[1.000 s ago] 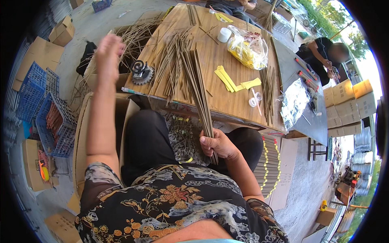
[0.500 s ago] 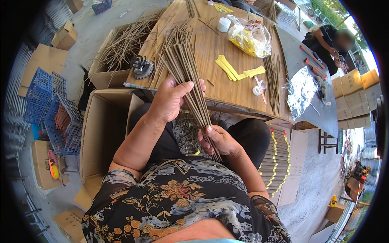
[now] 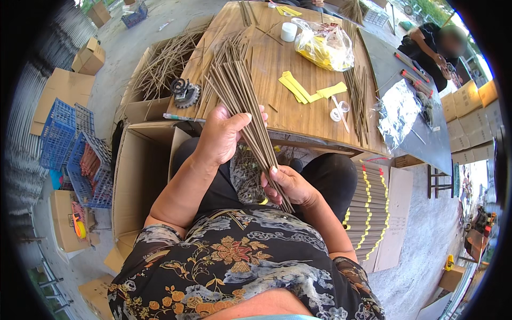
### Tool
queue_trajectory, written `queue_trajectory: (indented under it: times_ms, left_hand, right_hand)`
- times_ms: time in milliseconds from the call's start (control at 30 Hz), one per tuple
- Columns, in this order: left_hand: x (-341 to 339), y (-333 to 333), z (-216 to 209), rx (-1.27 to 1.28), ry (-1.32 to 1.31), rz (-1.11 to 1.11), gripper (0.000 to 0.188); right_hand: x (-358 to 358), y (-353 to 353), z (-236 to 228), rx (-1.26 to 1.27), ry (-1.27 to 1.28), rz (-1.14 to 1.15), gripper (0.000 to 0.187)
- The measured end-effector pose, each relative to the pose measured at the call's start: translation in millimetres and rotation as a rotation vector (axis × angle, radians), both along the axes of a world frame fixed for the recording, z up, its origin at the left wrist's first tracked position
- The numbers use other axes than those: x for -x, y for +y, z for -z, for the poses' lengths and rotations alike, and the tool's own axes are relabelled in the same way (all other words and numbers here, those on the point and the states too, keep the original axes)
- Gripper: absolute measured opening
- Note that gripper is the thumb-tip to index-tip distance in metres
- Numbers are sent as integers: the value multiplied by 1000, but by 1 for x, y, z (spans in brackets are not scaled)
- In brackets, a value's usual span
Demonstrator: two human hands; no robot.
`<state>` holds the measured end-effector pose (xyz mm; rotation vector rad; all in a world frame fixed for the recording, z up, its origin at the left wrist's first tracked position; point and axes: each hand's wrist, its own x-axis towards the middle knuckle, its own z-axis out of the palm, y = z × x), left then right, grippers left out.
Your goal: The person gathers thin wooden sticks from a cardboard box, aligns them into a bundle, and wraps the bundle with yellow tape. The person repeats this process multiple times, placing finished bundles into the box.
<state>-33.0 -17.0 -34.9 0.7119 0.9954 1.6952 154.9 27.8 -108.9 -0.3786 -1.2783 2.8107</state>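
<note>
A bundle of thin brown incense sticks point(image 3: 249, 114) slants across my lap, its upper ends fanned out over the table's near edge. Around its middle my left hand point(image 3: 226, 133) is closed, thumb across the front. My right hand point(image 3: 288, 185) grips the narrower lower end, thumb on top. Behind the bundle, more loose sticks point(image 3: 234, 47) lie on the wooden table point(image 3: 272, 64). Yellow paper strips point(image 3: 298, 88) rest on the tabletop to the right, near a clear tape roll point(image 3: 337, 113) and a plastic bag with yellow contents point(image 3: 324, 48).
At the left stand an open cardboard box point(image 3: 140, 176), a box full of sticks point(image 3: 168, 64) and blue crates point(image 3: 90, 170). A dark metal gear-like piece point(image 3: 185, 93) sits on the table's left corner. Yellow-banded bundles point(image 3: 368, 205) lie on the right floor. A co-worker point(image 3: 426, 45) is at the far right.
The view has shifted slightly, so the surroundings sit a little differently in it. Both hands keep their hold on the incense sticks, nearly unmoved.
</note>
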Motion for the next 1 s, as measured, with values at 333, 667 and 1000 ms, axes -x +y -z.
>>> queue_trajectory:
  times_ms: [333,667,1000]
  left_hand:
    - [-1,4,4,-53,-82,49,28]
    - [-23,51,-66,-411,28,109,12]
    - [-22,124,-31,-300,302,48,15]
  right_hand:
    - [-3,-1,-5,70,19,-66,35]
    - [42,53,-37,-726,61,370,20]
    - [75,132,-13,-925,45,608,32]
